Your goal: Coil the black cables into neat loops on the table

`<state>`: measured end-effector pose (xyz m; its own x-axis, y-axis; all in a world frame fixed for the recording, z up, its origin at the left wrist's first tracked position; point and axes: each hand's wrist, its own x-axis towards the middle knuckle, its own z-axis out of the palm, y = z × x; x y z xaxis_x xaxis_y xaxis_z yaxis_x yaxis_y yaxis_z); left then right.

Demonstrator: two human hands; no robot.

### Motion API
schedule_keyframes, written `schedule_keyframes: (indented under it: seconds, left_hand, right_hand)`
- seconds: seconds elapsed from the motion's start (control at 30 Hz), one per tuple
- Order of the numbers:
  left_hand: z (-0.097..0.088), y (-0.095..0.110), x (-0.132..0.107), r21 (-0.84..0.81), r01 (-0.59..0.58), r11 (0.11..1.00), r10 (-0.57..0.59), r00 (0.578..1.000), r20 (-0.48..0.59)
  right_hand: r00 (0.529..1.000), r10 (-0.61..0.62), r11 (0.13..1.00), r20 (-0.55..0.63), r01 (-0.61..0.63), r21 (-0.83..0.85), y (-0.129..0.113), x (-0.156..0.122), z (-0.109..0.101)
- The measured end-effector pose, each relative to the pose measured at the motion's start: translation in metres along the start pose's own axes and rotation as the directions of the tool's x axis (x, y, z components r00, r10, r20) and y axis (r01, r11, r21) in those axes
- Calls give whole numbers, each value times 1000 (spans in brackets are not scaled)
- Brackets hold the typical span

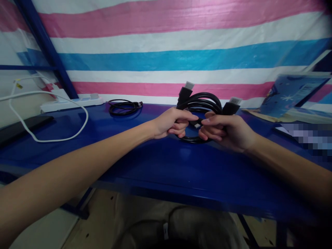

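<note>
My left hand (175, 122) is closed around the left side of a coiled black cable (204, 100) just above the desk. On the opposite side, my right hand (224, 129) grips the same coil, thumb laid over curled fingers. One plug (184, 93) with a clear cap points up beyond my left hand. Another capped plug (231, 105) sticks up behind my right hand. Between the two hands shows a small dark connector (197, 123) with a pale metal tip; I cannot tell which cable it belongs to. My fingers hide parts of the coil.
A thinner coiled black cable (124, 107) lies at the back of the blue desk (166, 169). Left are a white power strip (85, 102), a looping white cable (86, 121) and a flat dark object (26, 128). A blue package (287, 93) stands at right.
</note>
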<state>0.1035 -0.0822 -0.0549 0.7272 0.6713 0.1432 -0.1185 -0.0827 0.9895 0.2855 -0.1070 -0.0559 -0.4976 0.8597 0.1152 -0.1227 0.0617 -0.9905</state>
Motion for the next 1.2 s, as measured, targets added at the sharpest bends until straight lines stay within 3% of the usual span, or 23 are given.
schedule_keyframes:
  seconds: [1.2]
  left_hand:
    - [1,3,-2,-6,17,1000,-17,1000,-10]
  right_hand:
    - [1000,-15,1000,2,15,-2,-1,0,0]
